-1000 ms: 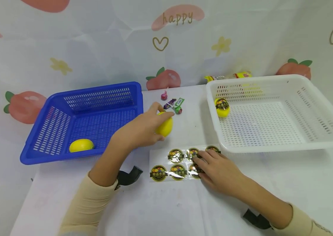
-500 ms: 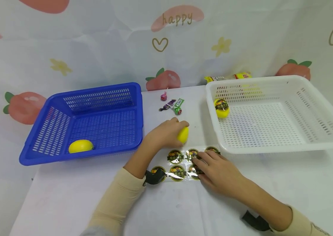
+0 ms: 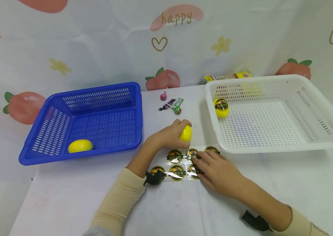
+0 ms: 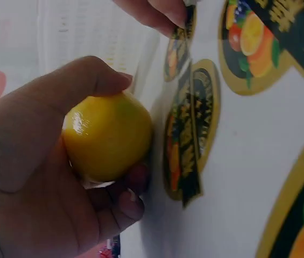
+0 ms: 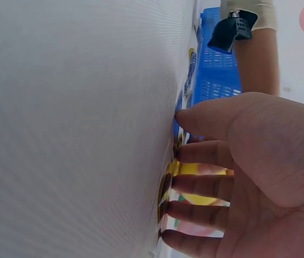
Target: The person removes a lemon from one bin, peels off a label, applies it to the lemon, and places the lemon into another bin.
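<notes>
My left hand [image 3: 170,136] grips a yellow lemon [image 3: 186,133] just behind the sheet of round stickers [image 3: 177,172]. In the left wrist view, thumb and fingers curl round the lemon [image 4: 111,137], close to the table. My right hand [image 3: 220,172] rests its fingertips on the right part of the sheet, covering some stickers; the right wrist view has its fingers [image 5: 203,185] nearly straight. Another lemon [image 3: 80,146] lies in the blue basket [image 3: 138,114] on the left. Inside the white basket [image 3: 281,149], a lemon [image 3: 221,107] bears a round sticker.
Several wrapped candies [image 3: 177,110] lie between the baskets, toward the back. Yellow-and-white packets [image 3: 242,75] sit behind the white basket. A patterned cloth [image 3: 101,39] hangs along the table's far side. Black wrist mounts [image 3: 154,178] stick out from both sleeves.
My left hand has carried the lemon rightward and a little nearer, from beside the candies to the sticker sheet's back edge. The right hand has stayed put on the sheet.
</notes>
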`<state>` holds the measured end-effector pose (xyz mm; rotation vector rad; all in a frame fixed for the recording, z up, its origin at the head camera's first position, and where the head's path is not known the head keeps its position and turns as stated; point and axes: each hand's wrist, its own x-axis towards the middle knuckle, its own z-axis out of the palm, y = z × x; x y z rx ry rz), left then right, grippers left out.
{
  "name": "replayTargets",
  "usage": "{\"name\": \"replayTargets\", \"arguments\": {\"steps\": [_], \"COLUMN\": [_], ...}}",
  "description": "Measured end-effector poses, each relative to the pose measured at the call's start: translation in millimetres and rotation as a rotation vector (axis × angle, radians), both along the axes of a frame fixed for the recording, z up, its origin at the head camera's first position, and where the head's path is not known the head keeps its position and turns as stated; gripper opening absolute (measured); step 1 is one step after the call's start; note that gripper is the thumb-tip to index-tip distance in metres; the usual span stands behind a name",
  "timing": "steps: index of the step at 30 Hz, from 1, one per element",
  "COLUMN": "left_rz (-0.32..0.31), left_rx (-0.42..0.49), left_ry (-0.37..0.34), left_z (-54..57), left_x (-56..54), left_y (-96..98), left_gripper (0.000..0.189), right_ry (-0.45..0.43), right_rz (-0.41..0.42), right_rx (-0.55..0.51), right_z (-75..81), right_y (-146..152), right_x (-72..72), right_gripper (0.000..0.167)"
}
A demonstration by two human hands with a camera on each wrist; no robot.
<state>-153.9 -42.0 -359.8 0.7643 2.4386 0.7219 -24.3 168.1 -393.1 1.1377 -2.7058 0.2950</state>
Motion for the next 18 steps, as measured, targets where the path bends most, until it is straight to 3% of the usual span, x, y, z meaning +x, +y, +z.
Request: {"name": "replayTargets", "arguments": {"steps": [9,18], "left_rz": [-0.013,0.029], "left_rx": [0.044,-0.003], "left_ry": [0.03,0.013], "left_z": [-7.1,-8.5], "left_x": [-5.0,-1.5], "left_y": [2.8,-0.5], "left_gripper": [0.066,0.075], "right_ry": [-0.007,-0.006], "right_rz": [-0.001,0.0], "right_rx": [-0.007,-0.01], "right_z": [-0.2,-0.5], "right_y": [0.7,0.7], "right_x": [-0.6,0.0], "right_gripper": [0.045,0.046]}}
